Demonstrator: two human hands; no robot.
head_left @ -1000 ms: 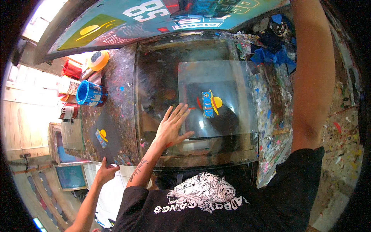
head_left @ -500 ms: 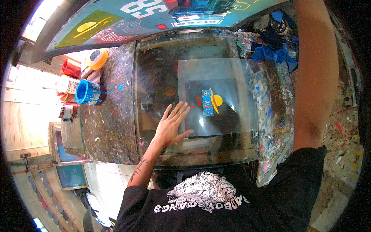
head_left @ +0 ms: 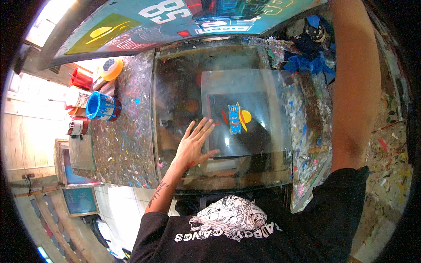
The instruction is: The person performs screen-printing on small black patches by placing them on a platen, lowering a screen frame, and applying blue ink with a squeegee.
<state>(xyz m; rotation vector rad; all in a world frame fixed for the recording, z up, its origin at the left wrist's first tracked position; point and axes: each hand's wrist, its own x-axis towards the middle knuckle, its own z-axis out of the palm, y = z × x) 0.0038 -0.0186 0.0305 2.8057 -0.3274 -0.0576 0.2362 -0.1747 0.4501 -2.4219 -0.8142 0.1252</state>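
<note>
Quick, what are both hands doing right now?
Left hand: open, palm down, holding nothing.
Right hand: out of the picture, so I can't tell.

In the middle of the frame, a dark sheet [head_left: 254,131] carried a print [head_left: 236,119] with blue lettering, a yellow hat and red accents. Across the top, a teal screen [head_left: 188,26] showed white characters, a small red block and an olive patch [head_left: 81,46] with a bright yellow motif. At left stood a blue-smeared bucket [head_left: 105,107], a red pot [head_left: 80,78] and an orange-yellow container [head_left: 111,69]. The brown tabletop [head_left: 123,105] was speckled in many colours; the black shirt [head_left: 166,236] at the bottom bore a white, black-lined drawing.
</note>
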